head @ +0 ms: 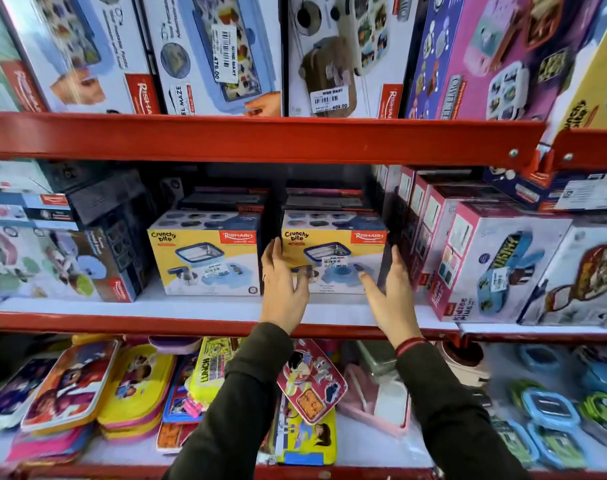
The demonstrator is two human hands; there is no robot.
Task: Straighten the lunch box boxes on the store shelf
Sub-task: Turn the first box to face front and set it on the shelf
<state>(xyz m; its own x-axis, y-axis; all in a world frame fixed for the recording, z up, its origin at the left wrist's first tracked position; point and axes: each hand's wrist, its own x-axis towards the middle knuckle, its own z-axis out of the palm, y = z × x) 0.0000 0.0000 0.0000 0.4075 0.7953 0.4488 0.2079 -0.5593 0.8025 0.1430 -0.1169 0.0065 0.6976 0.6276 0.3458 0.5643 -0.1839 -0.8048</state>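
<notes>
On the middle shelf (pixel 205 308), the left hand (pixel 283 289) and right hand (pixel 390 296), fingers spread, flank the right yellow box (pixel 333 252), probably squaring it; next, nudge it flush beside its twin (pixel 205 252).

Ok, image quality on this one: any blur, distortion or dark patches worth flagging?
Head view: wide-angle bowing bends the red shelf edge; the top-row boxes and far corners smear with blur; the right Crunchy Bite box and both hands, left and right, stay fairly sharp; the shelf back behind the boxes is dark.
</notes>
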